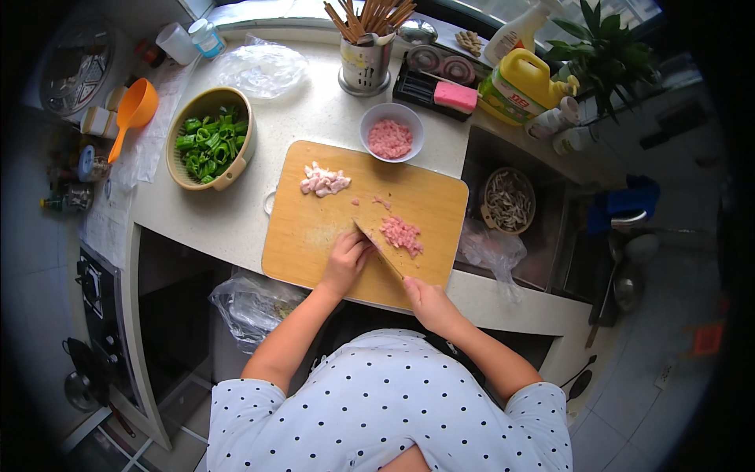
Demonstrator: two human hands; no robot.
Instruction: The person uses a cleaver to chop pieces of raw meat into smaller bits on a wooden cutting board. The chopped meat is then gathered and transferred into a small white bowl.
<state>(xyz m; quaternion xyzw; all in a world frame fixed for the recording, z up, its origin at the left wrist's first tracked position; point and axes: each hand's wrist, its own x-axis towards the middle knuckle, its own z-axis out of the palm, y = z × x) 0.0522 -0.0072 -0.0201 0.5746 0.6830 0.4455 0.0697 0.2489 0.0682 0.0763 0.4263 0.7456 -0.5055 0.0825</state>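
Knife (381, 250) and right grip (431, 305) meet at the handle: the fingers are clamped on it, and the blade slants away to the upper left over the board (303, 232). The left grip (344, 259) rests on the board just left of the blade, its fingers bent and bunched close to the steel; whether they pinch anything cannot be told, since the back of the hand covers them.

Right of the blade, near it, lies a loose heap of diced meat (402, 235). A few scraps (381, 202) sit just beyond the tip, and a heap of paler pieces (324, 179) lies toward the board's far left part.

At the board's far edge stands a white bowl (392, 112) holding mince (389, 140). Farther left on the desk (173, 216), a tan basket (236, 171) holds cut green peppers (208, 145). To the right, in the sink (486, 153), another basket (510, 231) holds greyish strips (510, 200), with a clear bag (494, 250) between it and the board.

Along the back are a crumpled bag (263, 69), a metal holder (366, 69) full of chopsticks (363, 20), a pink sponge (456, 96) and a yellow jug (523, 81). An orange scoop (138, 104) lies at far left.
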